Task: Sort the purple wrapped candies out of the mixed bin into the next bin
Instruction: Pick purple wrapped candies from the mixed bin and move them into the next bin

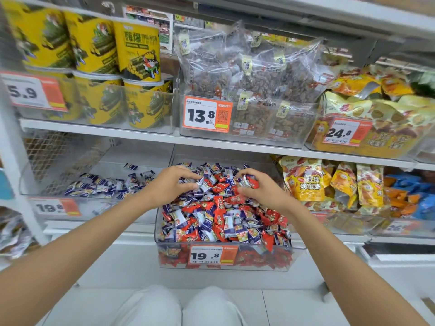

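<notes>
Near the mixed bin's (157,228) back edge, the left hand (173,185) is pinching a purple candy (200,184); the right hand (262,190) is gripping candies (250,181).

- Cannot tell whether left hand (169,187) or right hand (261,192) pinches any candy, with fingertips sunk among wrappers.
- Cannot see lower layers in the mixed bin (156,234), buried under the top ones.
- Cannot follow either forearm past the bottom edge.
- Cannot read small print on the blurred price tag (55,207) of the next bin (27,184).
</notes>
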{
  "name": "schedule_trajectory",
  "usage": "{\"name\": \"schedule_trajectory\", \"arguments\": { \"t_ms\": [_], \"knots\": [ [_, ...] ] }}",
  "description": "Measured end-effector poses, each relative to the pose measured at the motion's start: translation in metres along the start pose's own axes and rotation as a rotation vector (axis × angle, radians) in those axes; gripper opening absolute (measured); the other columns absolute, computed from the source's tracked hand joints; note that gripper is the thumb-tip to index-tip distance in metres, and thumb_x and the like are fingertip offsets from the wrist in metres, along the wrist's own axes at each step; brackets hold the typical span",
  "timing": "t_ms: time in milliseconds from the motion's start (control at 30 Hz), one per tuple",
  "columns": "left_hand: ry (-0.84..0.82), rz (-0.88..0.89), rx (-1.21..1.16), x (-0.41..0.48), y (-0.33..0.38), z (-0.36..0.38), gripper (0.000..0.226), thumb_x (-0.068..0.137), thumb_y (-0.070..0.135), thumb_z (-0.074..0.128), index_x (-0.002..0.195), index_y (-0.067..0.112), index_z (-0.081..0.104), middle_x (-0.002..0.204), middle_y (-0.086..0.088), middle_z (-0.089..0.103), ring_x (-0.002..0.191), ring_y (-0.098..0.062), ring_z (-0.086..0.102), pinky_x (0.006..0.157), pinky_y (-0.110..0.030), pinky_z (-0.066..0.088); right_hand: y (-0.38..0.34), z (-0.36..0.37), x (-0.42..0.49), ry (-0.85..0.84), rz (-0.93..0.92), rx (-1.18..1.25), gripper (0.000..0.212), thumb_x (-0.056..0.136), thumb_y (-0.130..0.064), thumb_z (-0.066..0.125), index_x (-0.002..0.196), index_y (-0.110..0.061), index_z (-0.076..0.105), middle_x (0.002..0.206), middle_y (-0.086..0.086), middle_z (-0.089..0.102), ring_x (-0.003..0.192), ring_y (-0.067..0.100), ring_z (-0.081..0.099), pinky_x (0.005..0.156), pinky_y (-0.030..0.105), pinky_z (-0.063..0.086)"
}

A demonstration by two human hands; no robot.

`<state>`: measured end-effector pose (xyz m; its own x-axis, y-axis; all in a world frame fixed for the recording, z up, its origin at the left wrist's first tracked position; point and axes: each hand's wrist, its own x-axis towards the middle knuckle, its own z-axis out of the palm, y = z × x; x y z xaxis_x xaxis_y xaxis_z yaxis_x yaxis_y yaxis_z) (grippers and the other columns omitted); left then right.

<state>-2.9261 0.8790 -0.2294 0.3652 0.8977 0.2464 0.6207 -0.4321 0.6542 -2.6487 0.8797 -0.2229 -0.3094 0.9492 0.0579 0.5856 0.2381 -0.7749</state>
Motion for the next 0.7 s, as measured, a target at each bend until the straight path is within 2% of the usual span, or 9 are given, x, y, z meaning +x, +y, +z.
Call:
{"name": "schedule_trajectory", "arguments": {
  "t_ms": [100, 167, 267, 333, 433, 533, 600, 667, 700],
  "knots": [
    [0.019, -0.024, -0.025, -0.002, -0.004, -0.006, 0.032, 0.088, 0.028, 0.067, 0.12, 0.027, 0.067, 0.111, 0.009, 0.061, 0.105, -0.008, 0.054, 0.098, -0.028, 0.04, -0.005, 0.007, 0.003, -0.013, 0.008, 0.019, 0.019, 0.093, -0.023, 0.065, 0.109, -0.03, 0.056, 0.058, -0.013, 0.055, 0.053, 0.022, 0.037, 0.051, 0.034, 0.031],
    [0.043, -0.045, -0.051, -0.004, -0.008, -0.012, 0.032, 0.088, 0.03, 0.067, 0.119, 0.029, 0.068, 0.112, 0.009, 0.061, 0.105, -0.01, 0.056, 0.099, -0.032, 0.043, -0.012, 0.014, 0.007, -0.011, 0.023, 0.054, 0.021, 0.092, -0.027, 0.066, 0.11, -0.033, 0.055, 0.067, -0.017, 0.059, 0.058, 0.024, 0.044, 0.055, 0.036, 0.038],
    [0.036, -0.053, -0.053, -0.007, -0.009, -0.017, 0.032, 0.088, 0.031, 0.067, 0.119, 0.029, 0.067, 0.116, 0.008, 0.062, 0.104, -0.01, 0.056, 0.099, -0.032, 0.043, -0.026, 0.024, 0.01, -0.06, 0.069, 0.036, 0.034, 0.092, -0.034, 0.066, 0.121, -0.031, 0.048, 0.085, -0.003, 0.065, 0.065, 0.011, 0.061, 0.058, 0.028, 0.047],
    [0.024, -0.049, -0.051, -0.008, -0.01, -0.019, 0.032, 0.088, 0.032, 0.066, 0.12, 0.03, 0.067, 0.118, 0.006, 0.062, 0.107, -0.011, 0.057, 0.099, -0.032, 0.043, -0.033, 0.03, 0.009, -0.115, 0.104, 0.03, 0.038, 0.094, -0.035, 0.062, 0.127, -0.028, 0.044, 0.088, -0.001, 0.066, 0.068, 0.007, 0.06, 0.059, 0.02, 0.047],
    [0.029, -0.051, -0.053, -0.011, -0.014, -0.022, 0.031, 0.088, 0.032, 0.066, 0.12, 0.03, 0.067, 0.114, 0.007, 0.063, 0.105, -0.01, 0.058, 0.098, -0.032, 0.044, -0.037, 0.034, 0.008, -0.136, 0.129, -0.047, 0.043, 0.097, -0.034, 0.056, 0.136, -0.029, 0.038, 0.102, -0.003, 0.059, 0.076, 0.008, 0.057, 0.059, 0.012, 0.045],
    [0.035, -0.06, -0.048, -0.016, -0.016, -0.026, 0.032, 0.088, 0.031, 0.066, 0.12, 0.027, 0.067, 0.113, 0.007, 0.064, 0.105, -0.01, 0.058, 0.098, -0.032, 0.044, -0.037, 0.035, 0.006, -0.119, 0.129, 0.007, 0.044, 0.097, -0.035, 0.057, 0.137, -0.032, 0.04, 0.105, 0.011, 0.062, 0.072, 0.015, 0.057, 0.063, 0.022, 0.047],
    [0.043, -0.059, -0.048, -0.02, -0.017, -0.031, 0.031, 0.088, 0.031, 0.067, 0.119, 0.028, 0.068, 0.11, 0.009, 0.064, 0.1, -0.006, 0.058, 0.093, -0.028, 0.043, -0.039, 0.037, 0.009, -0.105, 0.119, 0.039, 0.037, 0.096, -0.036, 0.058, 0.131, -0.038, 0.043, 0.108, 0.014, 0.059, 0.072, 0.018, 0.056, 0.066, 0.026, 0.045],
    [0.086, -0.062, -0.046, -0.026, -0.022, -0.042, 0.028, 0.088, 0.029, 0.067, 0.116, 0.032, 0.067, 0.101, 0.012, 0.062, 0.084, 0.004, 0.057, 0.079, -0.019, 0.041, -0.047, 0.043, 0.015, -0.109, 0.096, 0.031, 0.043, 0.096, -0.038, 0.058, 0.135, -0.036, 0.041, 0.112, 0.003, 0.059, 0.072, 0.017, 0.058, 0.066, 0.026, 0.045],
    [0.111, -0.077, -0.045, -0.029, -0.027, -0.049, 0.027, 0.088, 0.028, 0.067, 0.115, 0.032, 0.067, 0.098, 0.011, 0.062, 0.075, 0.007, 0.056, 0.07, -0.013, 0.039, -0.053, 0.048, 0.021, -0.127, 0.075, 0.048, 0.044, 0.095, -0.038, 0.058, 0.136, -0.034, 0.041, 0.104, 0.003, 0.063, 0.07, 0.019, 0.056, 0.065, 0.028, 0.044]
  ]
}}
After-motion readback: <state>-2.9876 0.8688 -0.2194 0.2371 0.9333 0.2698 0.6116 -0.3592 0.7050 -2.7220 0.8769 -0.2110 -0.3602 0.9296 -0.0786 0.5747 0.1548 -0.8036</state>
